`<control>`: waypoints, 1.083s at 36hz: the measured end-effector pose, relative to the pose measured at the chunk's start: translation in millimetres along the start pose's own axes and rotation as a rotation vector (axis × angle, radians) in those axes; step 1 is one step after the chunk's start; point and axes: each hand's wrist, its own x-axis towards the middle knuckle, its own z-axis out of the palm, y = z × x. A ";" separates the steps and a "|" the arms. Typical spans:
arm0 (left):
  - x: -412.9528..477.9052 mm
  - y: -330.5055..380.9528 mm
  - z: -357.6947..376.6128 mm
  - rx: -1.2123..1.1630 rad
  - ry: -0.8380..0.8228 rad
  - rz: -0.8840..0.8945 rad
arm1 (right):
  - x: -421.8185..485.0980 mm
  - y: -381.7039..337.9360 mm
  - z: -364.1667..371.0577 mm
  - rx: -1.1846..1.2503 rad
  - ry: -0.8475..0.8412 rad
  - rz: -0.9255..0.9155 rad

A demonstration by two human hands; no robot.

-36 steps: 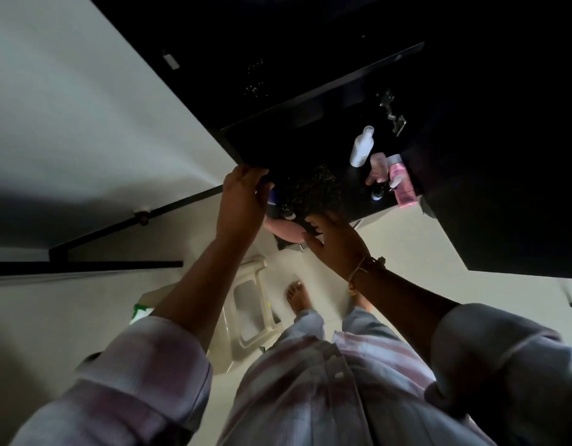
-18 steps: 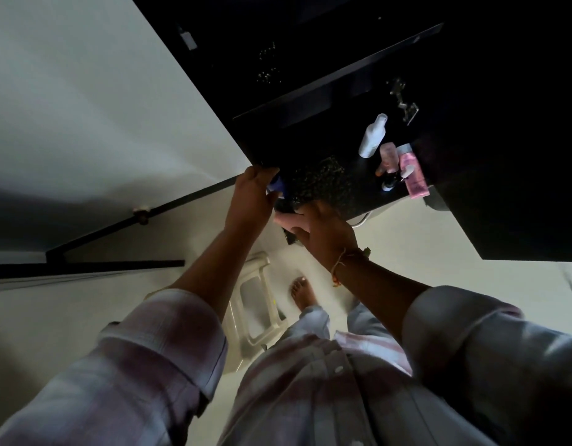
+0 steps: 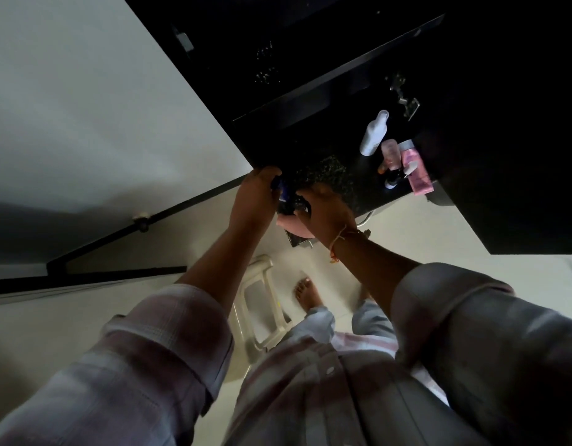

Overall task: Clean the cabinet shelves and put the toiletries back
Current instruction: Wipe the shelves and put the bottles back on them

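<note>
Dark shelf (image 3: 358, 175) bears four toiletries; two hands grip one blue container (image 3: 283, 193).

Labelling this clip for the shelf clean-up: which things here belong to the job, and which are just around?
Job:
cabinet shelf
white bottle
pink tube
pink jar
blue item, in left hand, with right hand at it

Around:
plastic stool
door hinge

This looks like a home bathroom. A dark cabinet (image 3: 358, 75) is fixed to a pale wall (image 3: 85, 91), and its shelf holds toiletries: a white bottle (image 3: 373, 133), a pink tube (image 3: 416, 172) and small jars. Below lie pale floor tiles (image 3: 407, 239), a plastic stool (image 3: 262, 304) and a bare foot (image 3: 307, 296).
</note>
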 end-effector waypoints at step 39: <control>67.2 149.8 69.5 -0.044 -0.079 0.178 | -31.5 103.9 -77.0 0.183 0.326 0.402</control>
